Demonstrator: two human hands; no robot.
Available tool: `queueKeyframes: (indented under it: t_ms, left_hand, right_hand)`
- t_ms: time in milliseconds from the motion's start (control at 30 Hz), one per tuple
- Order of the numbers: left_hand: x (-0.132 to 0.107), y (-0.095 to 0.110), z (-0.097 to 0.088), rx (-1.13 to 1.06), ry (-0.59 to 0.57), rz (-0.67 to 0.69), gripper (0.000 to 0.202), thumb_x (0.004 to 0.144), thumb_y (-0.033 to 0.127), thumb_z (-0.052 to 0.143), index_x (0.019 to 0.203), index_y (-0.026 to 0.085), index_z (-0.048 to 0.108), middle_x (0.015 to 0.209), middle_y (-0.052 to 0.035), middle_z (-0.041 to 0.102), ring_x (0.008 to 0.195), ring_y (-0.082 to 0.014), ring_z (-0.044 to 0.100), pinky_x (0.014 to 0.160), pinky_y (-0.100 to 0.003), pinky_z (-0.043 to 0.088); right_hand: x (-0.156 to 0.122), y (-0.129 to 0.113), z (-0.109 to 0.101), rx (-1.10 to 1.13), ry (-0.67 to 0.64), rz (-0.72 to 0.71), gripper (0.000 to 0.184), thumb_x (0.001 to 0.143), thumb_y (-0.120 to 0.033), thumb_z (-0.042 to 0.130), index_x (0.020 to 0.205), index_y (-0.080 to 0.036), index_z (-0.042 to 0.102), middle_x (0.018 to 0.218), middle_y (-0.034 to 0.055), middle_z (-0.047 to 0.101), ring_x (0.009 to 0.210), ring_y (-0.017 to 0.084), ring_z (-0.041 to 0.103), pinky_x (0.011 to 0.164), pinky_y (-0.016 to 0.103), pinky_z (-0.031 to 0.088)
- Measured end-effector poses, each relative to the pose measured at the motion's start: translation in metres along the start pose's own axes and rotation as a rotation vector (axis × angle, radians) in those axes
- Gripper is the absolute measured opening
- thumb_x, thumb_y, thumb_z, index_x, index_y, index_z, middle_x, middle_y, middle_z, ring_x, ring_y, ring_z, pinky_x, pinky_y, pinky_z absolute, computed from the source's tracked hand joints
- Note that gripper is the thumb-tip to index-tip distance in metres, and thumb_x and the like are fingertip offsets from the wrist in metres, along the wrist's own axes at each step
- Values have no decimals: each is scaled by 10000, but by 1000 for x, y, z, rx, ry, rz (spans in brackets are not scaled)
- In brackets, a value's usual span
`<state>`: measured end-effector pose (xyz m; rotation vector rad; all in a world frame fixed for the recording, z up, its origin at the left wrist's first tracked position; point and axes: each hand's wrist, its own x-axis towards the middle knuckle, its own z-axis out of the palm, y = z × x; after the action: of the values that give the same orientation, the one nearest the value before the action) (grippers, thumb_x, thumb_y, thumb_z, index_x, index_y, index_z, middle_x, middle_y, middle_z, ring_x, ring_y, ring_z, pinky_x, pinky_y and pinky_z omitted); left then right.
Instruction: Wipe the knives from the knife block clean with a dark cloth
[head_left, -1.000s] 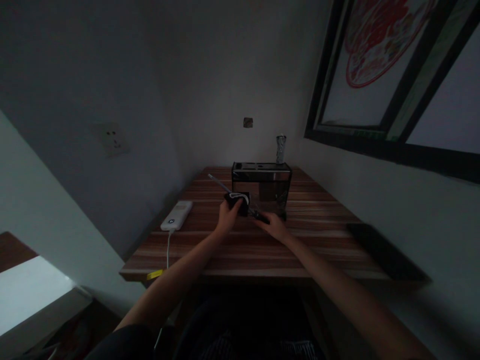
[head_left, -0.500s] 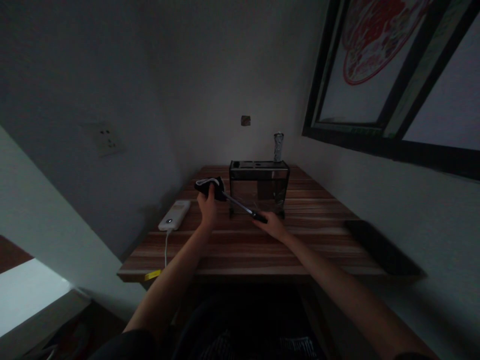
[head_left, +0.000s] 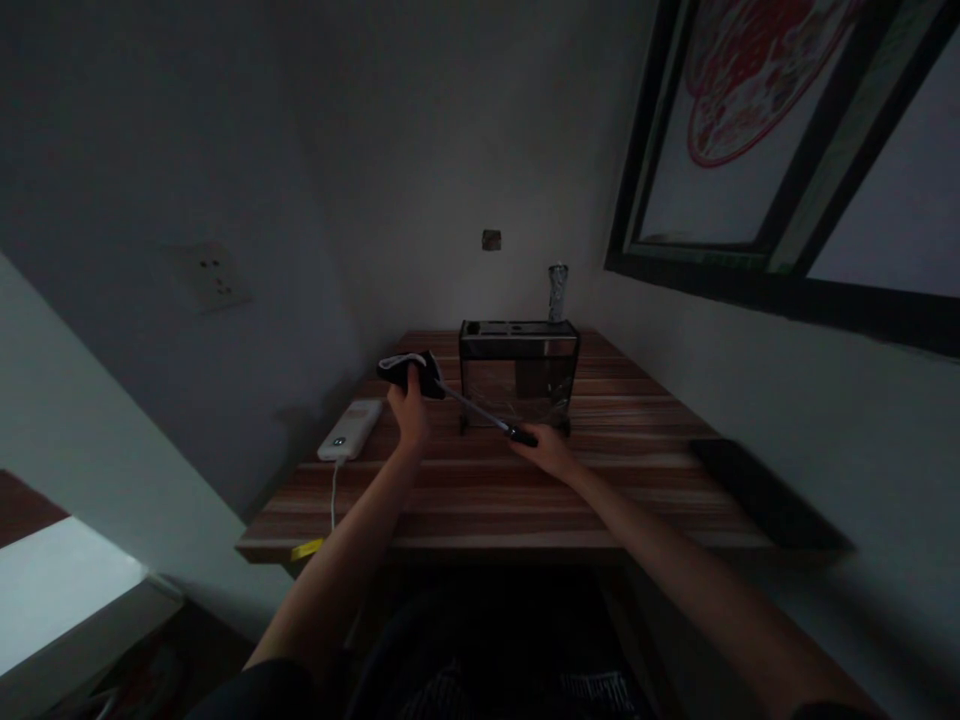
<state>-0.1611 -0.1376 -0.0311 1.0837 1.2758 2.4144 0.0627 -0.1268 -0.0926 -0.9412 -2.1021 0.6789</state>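
Observation:
My left hand (head_left: 411,412) is closed on a dark cloth with a pale edge (head_left: 411,368), pinched round the far end of a thin metal rod (head_left: 472,406). My right hand (head_left: 550,455) grips the rod's black handle (head_left: 523,435) low over the wooden table (head_left: 510,490). The rod slants up and to the left from my right hand to the cloth. Just behind it stands a black and metal slotted holder (head_left: 519,372).
A white power bank (head_left: 349,430) with a cable lies at the table's left. A dark flat object (head_left: 765,492) lies at the right edge. A small glassy bottle (head_left: 557,292) stands behind the holder. Walls close in on both sides, with a framed picture (head_left: 780,150) on the right.
My left hand slid the cloth along the rod from near the handle up and left to its tip. My right hand stayed almost still on the handle.

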Motion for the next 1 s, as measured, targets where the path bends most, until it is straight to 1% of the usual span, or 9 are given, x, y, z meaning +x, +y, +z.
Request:
queueKeyframes:
  t_ms: [200,333,500,667,800,900,1000]
  left_hand:
    - [-5,2,2,17,-19,-7,419,734,466,517,870,85,623,848,-75,647,833,-177,586,732,-238,431]
    - [-16,6,5,35,-79,-7,397,738,448,517,864,89,627,842,-68,652,838,-179,586,723,-232,440]
    - [-35,4,11,80,-226,-33,347,721,420,543,825,100,626,805,-56,658,797,-184,595,709,-244,456]
    - [-54,-4,13,112,-402,-57,330,726,408,536,854,117,625,847,-61,662,826,-196,604,726,-266,464]
    - [-70,-9,15,168,-561,-30,282,718,371,563,850,129,622,845,-70,658,822,-195,605,743,-278,460]
    - [-80,-12,17,188,-685,-17,276,710,345,582,892,139,606,878,-74,653,838,-193,598,764,-292,455]
    - [-83,-14,18,198,-744,-28,309,710,334,586,951,140,583,933,-79,643,883,-198,588,794,-308,445]
  right_hand:
    - [0,1,0,-3,13,-10,252,705,-309,561,853,-128,656,793,45,671,742,199,600,651,280,435]
    - [2,4,1,22,12,-5,267,702,-321,564,863,-130,658,824,54,671,765,201,600,671,286,439]
    - [2,2,1,34,13,9,291,705,-345,560,859,-116,654,803,57,668,745,200,594,655,288,439]
    - [1,-2,1,70,22,-3,301,704,-353,561,866,-115,649,807,50,665,735,198,589,664,298,439]
    - [0,-3,1,127,18,-16,274,700,-318,567,875,-123,648,813,44,669,755,203,592,684,308,448]
    - [1,-1,0,161,14,-36,260,697,-276,565,897,-132,647,846,46,672,785,210,593,721,328,451]
    - [1,2,1,184,-5,-54,265,697,-245,560,921,-129,641,869,54,672,817,215,592,757,350,448]
